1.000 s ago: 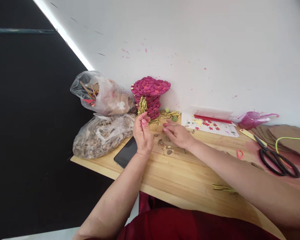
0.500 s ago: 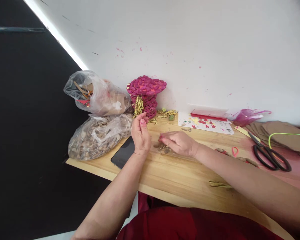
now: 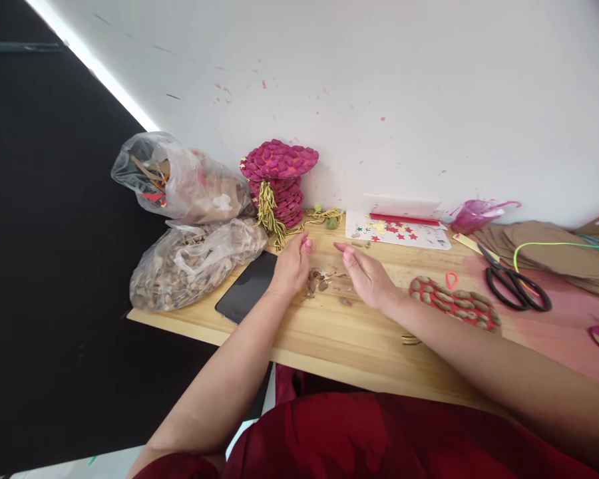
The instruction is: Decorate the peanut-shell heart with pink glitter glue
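A small heap of brown shell bits (image 3: 321, 285) lies on the wooden tabletop between my two hands. On its left side my left hand (image 3: 290, 267) stands on edge, fingers stretched out, next to a black tablet or phone (image 3: 244, 286). Over on the right, my right hand (image 3: 368, 274) is also on edge with its fingers extended and nothing visible in it. Beside my right forearm is a red piece covered with rows of shells that look like peanut shells (image 3: 444, 306), partly hidden by the arm.
Two plastic bags, one of shells (image 3: 164, 273) and one of scraps (image 3: 180, 179), stand left. A magenta shell-covered piece (image 3: 279, 173) with yellow cords is by the wall. Rightward are a star-strewn sheet (image 3: 424, 238), scissors (image 3: 519, 293) and brown cardboard pieces (image 3: 544, 246).
My right hand has moved slightly right, away from the heap, uncovering more of it. My left hand has lowered beside the heap. The view has shifted a little, showing more of the red shell-covered piece.
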A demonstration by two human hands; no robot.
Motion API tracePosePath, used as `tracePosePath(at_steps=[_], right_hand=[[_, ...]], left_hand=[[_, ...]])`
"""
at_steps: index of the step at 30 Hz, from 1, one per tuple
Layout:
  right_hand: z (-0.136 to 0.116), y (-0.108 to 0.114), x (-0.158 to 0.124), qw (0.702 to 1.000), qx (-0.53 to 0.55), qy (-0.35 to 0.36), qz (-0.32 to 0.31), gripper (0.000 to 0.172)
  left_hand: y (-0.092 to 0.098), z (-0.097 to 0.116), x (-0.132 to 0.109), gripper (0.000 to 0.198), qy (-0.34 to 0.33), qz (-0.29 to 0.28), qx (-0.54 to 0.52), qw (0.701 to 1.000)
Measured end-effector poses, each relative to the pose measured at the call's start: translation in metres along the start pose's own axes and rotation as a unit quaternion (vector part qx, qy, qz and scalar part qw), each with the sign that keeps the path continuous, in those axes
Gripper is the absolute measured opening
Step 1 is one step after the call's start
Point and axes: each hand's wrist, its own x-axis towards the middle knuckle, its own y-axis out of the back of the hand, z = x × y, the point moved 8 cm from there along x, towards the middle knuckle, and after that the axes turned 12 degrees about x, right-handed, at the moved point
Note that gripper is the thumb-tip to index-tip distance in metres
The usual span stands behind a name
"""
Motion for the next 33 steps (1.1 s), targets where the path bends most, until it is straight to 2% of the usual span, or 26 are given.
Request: tracePosePath(at_steps=[2,4,7,9,11,13,15,18,21,24,27,30,33], right_hand=[[0.005,0.0,-0.005,0.999,-0.042,-0.021,0.013,0.082],[0.001,-0.013,-0.011,0.999,-0.041,-0.022,-0.011,0.084],[-0.018,-0.031,-0.023,0.997,0.074,0.006,-0.033,0.071],[-0.022,-0.026,-0.027,0.991,0.137,0.005,-0.002,0.064],[-0.016,-0.013,-0.025,0.987,0.15,-0.009,0.051,0.065],[-0.005,0.002,-0.018,0.985,0.134,-0.016,0.112,0.072],[0.004,0.005,-0.01,0.982,0.112,-0.024,0.153,0.079],[0.0,-0.018,-0.002,0.981,0.126,-0.008,0.146,0.076],[-0.006,-0.042,-0.005,0.968,0.214,-0.004,0.128,0.069],[0.004,-0.044,-0.006,0.941,0.318,-0.032,0.109,0.067],[0.02,-0.025,0.009,0.94,0.319,-0.04,0.116,0.074],[0.025,-0.017,0.034,0.959,0.263,-0.021,0.101,0.079],[0.015,-0.039,0.046,0.962,0.273,-0.018,0.022,0.081]], left_hand=[[-0.01,0.004,-0.002,0.055,-0.008,-0.033,0.042,0.999],[-0.018,0.011,-0.006,0.06,-0.015,-0.065,0.056,0.996],[-0.022,0.019,-0.016,0.065,-0.016,-0.101,-0.014,0.995],[-0.018,0.019,-0.022,0.067,-0.006,-0.101,-0.099,0.99],[-0.009,0.014,-0.027,0.069,0.008,-0.069,-0.144,0.987],[-0.001,0.006,-0.029,0.071,0.025,-0.032,-0.119,0.992],[-0.002,0.006,-0.032,0.074,0.025,-0.032,-0.082,0.996],[-0.014,0.018,-0.037,0.076,0.004,-0.068,-0.109,0.992],[-0.013,0.026,-0.05,0.071,0.024,-0.053,-0.201,0.978],[0.006,0.019,-0.073,0.065,0.091,-0.026,-0.334,0.938],[0.044,0.014,-0.102,0.049,0.124,0.004,-0.428,0.895],[0.061,0.009,-0.14,0.034,0.204,-0.082,-0.481,0.848],[0.047,0.005,-0.191,0.028,0.319,-0.231,-0.492,0.777]])
